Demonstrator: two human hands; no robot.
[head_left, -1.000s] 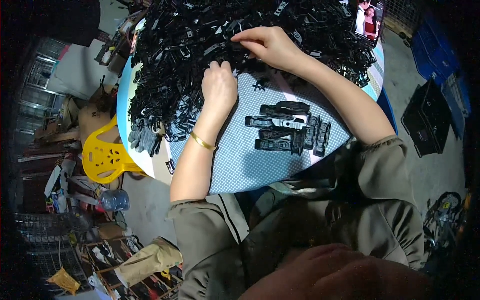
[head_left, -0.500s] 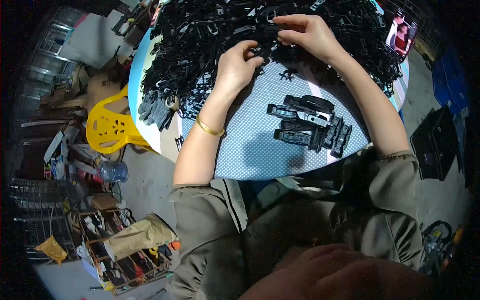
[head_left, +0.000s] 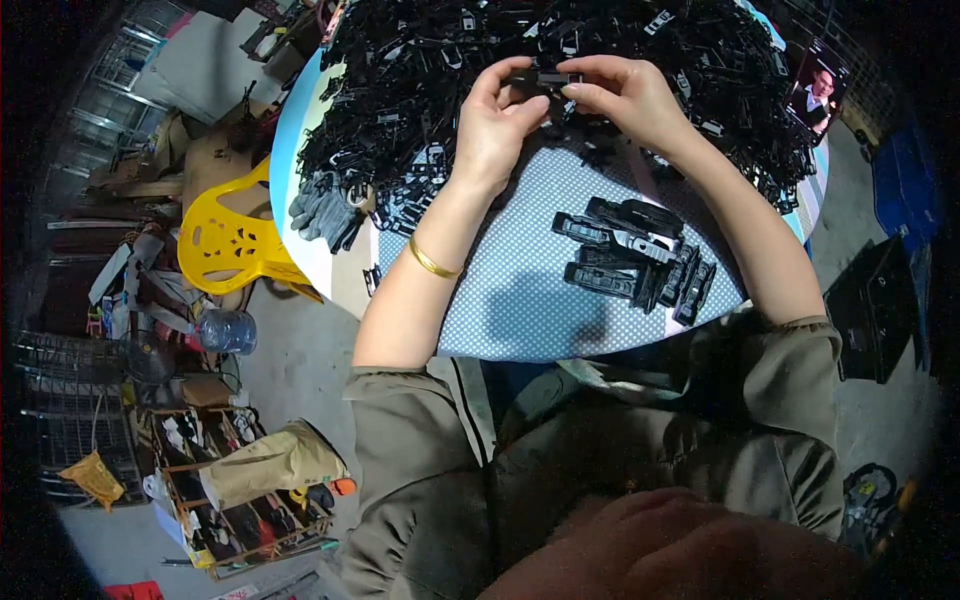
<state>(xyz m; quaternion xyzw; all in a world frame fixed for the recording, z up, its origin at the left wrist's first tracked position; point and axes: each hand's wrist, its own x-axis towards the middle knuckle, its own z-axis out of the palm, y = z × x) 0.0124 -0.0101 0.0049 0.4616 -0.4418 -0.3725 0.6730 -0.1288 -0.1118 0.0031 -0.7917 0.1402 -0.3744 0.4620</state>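
Between my fingertips is a small dark plastic part (head_left: 548, 79), long and narrow, its detail lost against the pile. My left hand (head_left: 492, 125), with a gold bangle on the forearm, pinches its left end. Thumb and index finger of my right hand (head_left: 640, 100) close on its right end. Just beyond and below both hands spreads a large heap of black plastic parts (head_left: 400, 90), some with silvery pieces. Nearer me on the dotted light-blue tabletop (head_left: 520, 270) lies a small group of black strip-like parts (head_left: 635, 250), stacked side by side.
A grey glove (head_left: 325, 212) rests on the table's left edge. A lit phone screen (head_left: 815, 92) stands at the right rim. Left of the table are a yellow plastic chair (head_left: 222, 240), a clear water bottle (head_left: 228, 331) and a cluttered rack (head_left: 240, 500). A black box (head_left: 880, 310) sits at right.
My hands were apart over the heap, with no part plainly visible in them. Now they have come together, gripping the small dark part between them. The view has shifted slightly.
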